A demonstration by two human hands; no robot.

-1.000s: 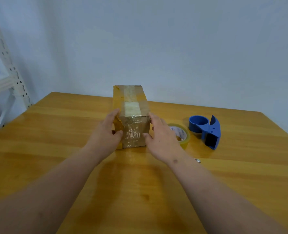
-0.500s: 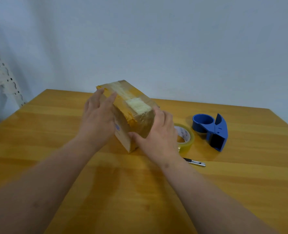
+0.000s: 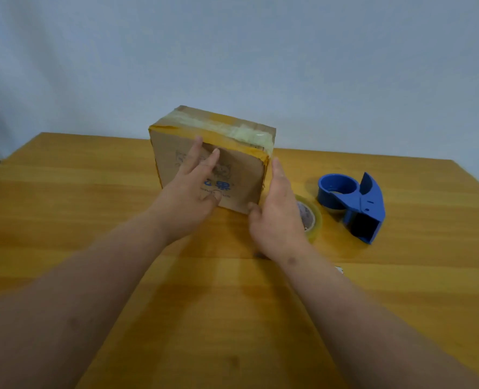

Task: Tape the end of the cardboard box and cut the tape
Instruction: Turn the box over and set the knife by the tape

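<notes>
The cardboard box (image 3: 241, 181) stands on the wooden table (image 3: 64, 206), its broad printed face turned toward me. Old clear tape runs along its top, with yellow tape on the top and right edges. My left hand (image 3: 190, 197) lies flat against the printed face, fingers spread. My right hand (image 3: 277, 214) presses the box's right end, its thumb at the lower corner. A roll of clear tape (image 3: 310, 217) lies just right of that hand, partly hidden by it. The blue tape dispenser (image 3: 353, 203) stands further right.
A small utility knife (image 3: 340, 269) peeks out beside my right forearm; most of it is hidden. A plain wall rises behind the table's far edge. Bare wood stretches left of the box and across the table in front of it.
Both hands have turned the box about a quarter turn on the table; its taped end, which faced me, now points right and the broad printed face fronts me.
</notes>
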